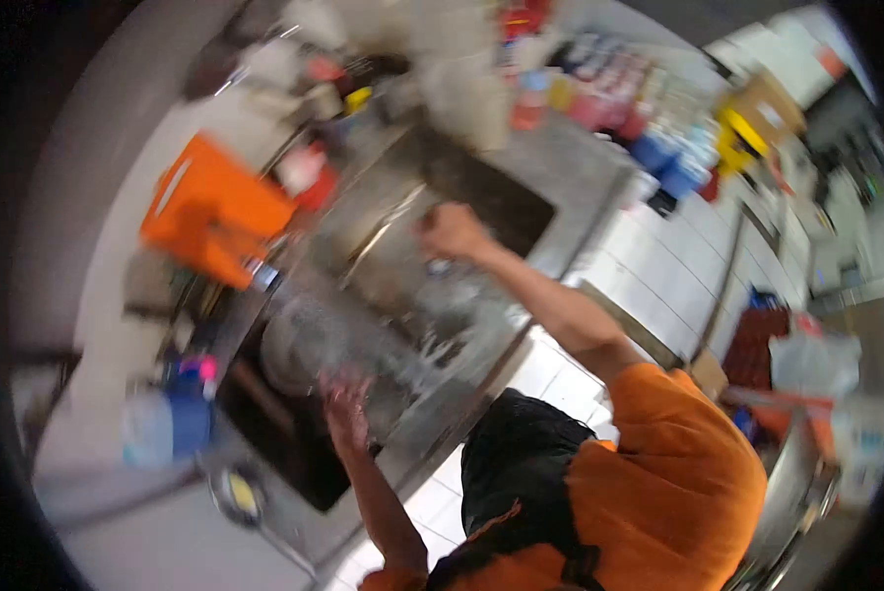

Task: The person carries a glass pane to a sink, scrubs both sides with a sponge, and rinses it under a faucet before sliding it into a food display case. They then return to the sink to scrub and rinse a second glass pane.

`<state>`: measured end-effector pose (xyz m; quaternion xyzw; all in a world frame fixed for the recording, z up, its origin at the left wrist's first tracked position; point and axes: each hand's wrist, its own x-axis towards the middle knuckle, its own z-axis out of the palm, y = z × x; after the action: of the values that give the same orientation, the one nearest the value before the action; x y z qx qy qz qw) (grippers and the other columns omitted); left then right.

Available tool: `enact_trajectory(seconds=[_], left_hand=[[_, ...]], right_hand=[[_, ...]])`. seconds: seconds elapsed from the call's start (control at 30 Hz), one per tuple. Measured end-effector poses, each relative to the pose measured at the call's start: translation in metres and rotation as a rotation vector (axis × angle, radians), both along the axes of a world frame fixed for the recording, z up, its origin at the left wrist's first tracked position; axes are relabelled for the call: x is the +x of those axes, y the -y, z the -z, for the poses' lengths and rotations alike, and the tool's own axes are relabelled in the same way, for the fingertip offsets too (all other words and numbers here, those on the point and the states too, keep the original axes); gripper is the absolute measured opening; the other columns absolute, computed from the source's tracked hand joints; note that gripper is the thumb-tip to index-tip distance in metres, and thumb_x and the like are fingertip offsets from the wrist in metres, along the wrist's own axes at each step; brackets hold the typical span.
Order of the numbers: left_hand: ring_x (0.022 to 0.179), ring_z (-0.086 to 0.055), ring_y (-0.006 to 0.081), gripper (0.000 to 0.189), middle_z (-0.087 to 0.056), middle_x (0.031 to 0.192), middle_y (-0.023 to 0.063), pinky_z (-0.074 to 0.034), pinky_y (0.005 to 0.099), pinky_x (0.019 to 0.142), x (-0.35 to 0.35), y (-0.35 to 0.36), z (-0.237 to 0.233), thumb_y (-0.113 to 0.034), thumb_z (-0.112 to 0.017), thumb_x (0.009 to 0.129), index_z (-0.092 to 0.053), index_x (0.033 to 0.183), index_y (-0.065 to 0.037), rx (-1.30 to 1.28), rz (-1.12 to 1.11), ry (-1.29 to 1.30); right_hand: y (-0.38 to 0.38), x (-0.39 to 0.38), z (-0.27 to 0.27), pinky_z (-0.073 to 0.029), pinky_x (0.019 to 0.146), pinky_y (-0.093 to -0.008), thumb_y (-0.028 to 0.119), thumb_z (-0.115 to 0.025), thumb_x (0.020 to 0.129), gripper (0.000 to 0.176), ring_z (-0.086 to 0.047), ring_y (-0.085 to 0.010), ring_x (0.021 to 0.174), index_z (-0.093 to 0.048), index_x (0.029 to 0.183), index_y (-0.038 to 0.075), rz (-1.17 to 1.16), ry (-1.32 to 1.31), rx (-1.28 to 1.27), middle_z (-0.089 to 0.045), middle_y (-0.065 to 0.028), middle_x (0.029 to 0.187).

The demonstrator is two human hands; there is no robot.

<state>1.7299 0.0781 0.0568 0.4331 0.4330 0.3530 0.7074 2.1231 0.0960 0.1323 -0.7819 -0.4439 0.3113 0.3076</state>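
My left hand (346, 406) is over the left basin of a metal double sink (481, 389), beside a round, blurred metal vessel (294, 345). Its fingers look spread and wet, with nothing seen in them. Water sprays from the tap (264, 278) toward that basin. My right hand (452, 232) is above the right basin, its fingers curled closed; anything inside the fist is hidden. Below it, foamy wet surfaces and a long shiny strip (388, 225) show, smeared by motion.
An orange board (210, 212) leans behind the tap. A long-handled pan or ladle with something yellow (240, 494) lies left of the sink. Several bottles (609, 89) crowd the far right counter. A blue-and-white container (171, 426) stands at the left.
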Motion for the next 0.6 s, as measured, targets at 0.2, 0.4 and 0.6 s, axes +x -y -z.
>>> enact_trajectory(seconds=[0.2, 0.4, 0.6], left_hand=[[0.125, -0.05, 0.0417, 0.059, -0.041, 0.141, 0.0241, -0.049, 0.0552, 0.099, -0.032, -0.024, -0.025, -0.014, -0.053, 0.097, -0.026, 0.149, -0.011, -0.181, -0.032, 0.372], [0.117, -0.057, 0.0396, 0.053, -0.045, 0.138, 0.0234, -0.055, 0.0512, 0.093, -0.054, -0.03, -0.067, -0.007, -0.055, 0.095, -0.036, 0.144, -0.012, -0.158, -0.135, 0.276], [0.114, -0.06, 0.0393, 0.045, -0.052, 0.132, 0.0255, -0.058, 0.049, 0.088, -0.061, -0.026, -0.09, -0.006, -0.052, 0.096, -0.039, 0.139, -0.01, -0.09, -0.195, 0.291]], right_hand=[[-0.007, -0.014, 0.022, -0.051, 0.049, -0.0295, 0.025, -0.064, 0.092, 0.027, -0.064, -0.0144, 0.058, -0.062, 0.09, -0.003, 0.088, -0.585, 0.086, -0.066, -0.0095, 0.072], [-0.029, -0.038, 0.052, -0.056, 0.056, -0.0282, 0.032, -0.062, 0.095, 0.034, -0.065, -0.014, 0.067, -0.058, 0.104, -0.001, 0.021, -0.798, 0.061, -0.065, -0.0077, 0.084], [-0.06, -0.053, 0.074, -0.052, 0.06, -0.0306, 0.04, -0.06, 0.096, 0.038, -0.063, -0.0137, 0.076, -0.056, 0.102, 0.003, -0.061, -0.853, 0.018, -0.064, -0.006, 0.091]])
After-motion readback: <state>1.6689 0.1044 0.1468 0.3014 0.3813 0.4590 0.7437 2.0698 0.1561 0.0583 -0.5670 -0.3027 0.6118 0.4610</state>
